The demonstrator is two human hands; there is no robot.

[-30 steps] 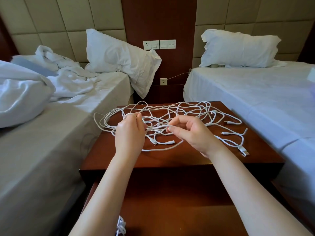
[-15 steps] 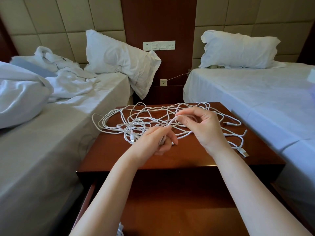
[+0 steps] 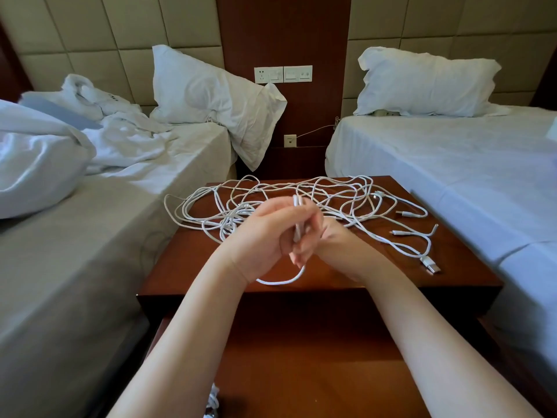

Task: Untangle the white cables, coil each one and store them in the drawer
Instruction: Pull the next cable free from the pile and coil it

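White cables (image 3: 301, 191) lie tangled across the nightstand (image 3: 391, 282). Near its front edge, left hand (image 3: 259, 236) and right hand (image 3: 334, 236) both clasp one doubled strand (image 3: 297, 224). Untangling seems under way; next, ease that strand free.

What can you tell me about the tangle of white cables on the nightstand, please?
The white cables are thin, plastic-looking cords heaped in loose, crossing loops over the far half of the dark wooden nightstand. Several connector ends trail to the right, with a flat USB plug nearest the front edge. The left hand and right hand meet above the pile, gripping a doubled length upright between them, and a loop sags below them. Blur hides finger detail.
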